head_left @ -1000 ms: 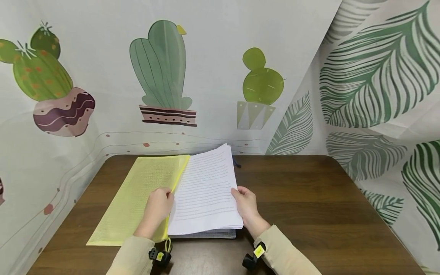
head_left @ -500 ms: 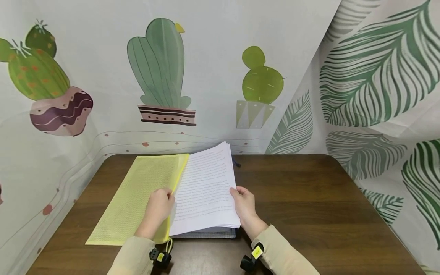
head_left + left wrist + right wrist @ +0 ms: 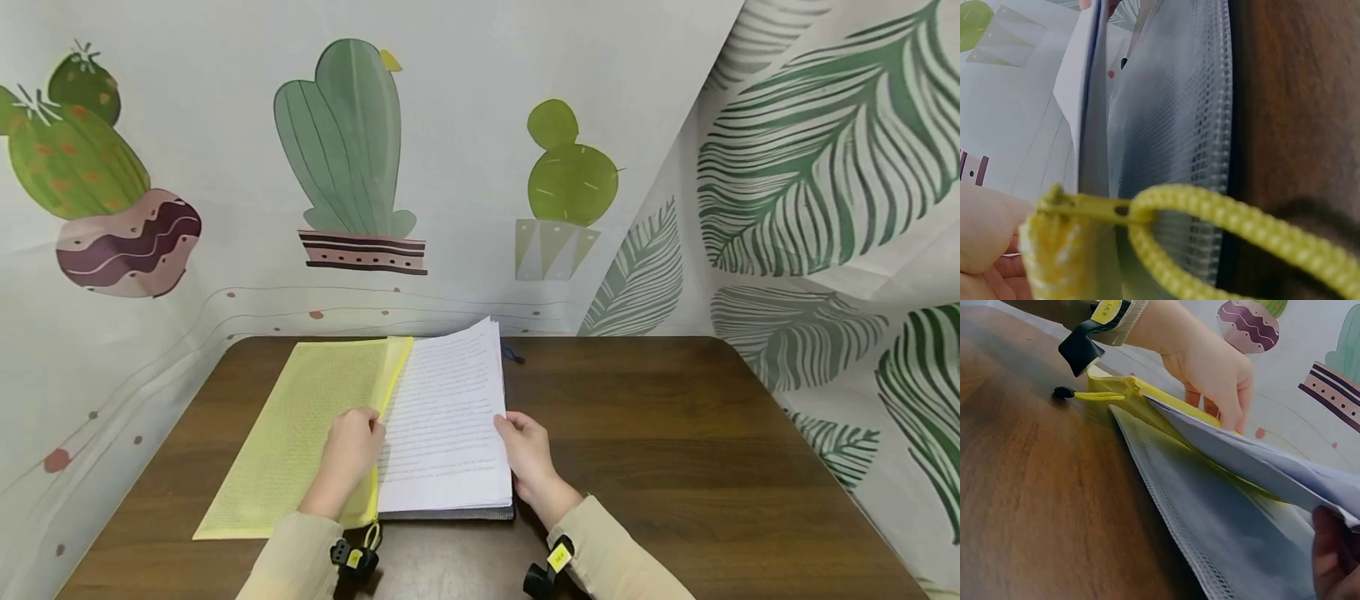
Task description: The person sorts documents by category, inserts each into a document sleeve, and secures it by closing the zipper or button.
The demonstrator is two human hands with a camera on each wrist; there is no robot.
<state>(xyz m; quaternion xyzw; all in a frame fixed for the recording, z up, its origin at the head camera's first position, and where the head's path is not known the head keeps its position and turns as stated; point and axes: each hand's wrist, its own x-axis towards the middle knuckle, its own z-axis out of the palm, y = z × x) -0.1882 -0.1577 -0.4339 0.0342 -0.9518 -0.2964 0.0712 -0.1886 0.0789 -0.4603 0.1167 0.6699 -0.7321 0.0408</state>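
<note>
A yellow mesh zip pouch (image 3: 277, 458) lies on the left of the table. My left hand (image 3: 354, 446) pinches the upper layer at its open right edge. A stack of printed paper (image 3: 450, 417) has its left side inside that opening. My right hand (image 3: 531, 457) grips the stack's right edge, thumb on top and fingers below. Beneath the paper lies a grey mesh pouch (image 3: 1235, 531); the right wrist view shows a gap between the two. In the left wrist view, the yellow zip pull's cord loop (image 3: 1241, 219) hangs at the pouch's corner.
The brown wooden table (image 3: 675, 450) extends to the right of the paper. A dark blue zip cord (image 3: 513, 355) sticks out behind the stack. A white wall covering (image 3: 465, 167) with cactus and leaf prints stands behind the table.
My right hand has shifted left, pushing the paper stack further into the yellow pouch. The stack now lies straighter and lower over the grey pouch. My left hand keeps its pinch on the edge.
</note>
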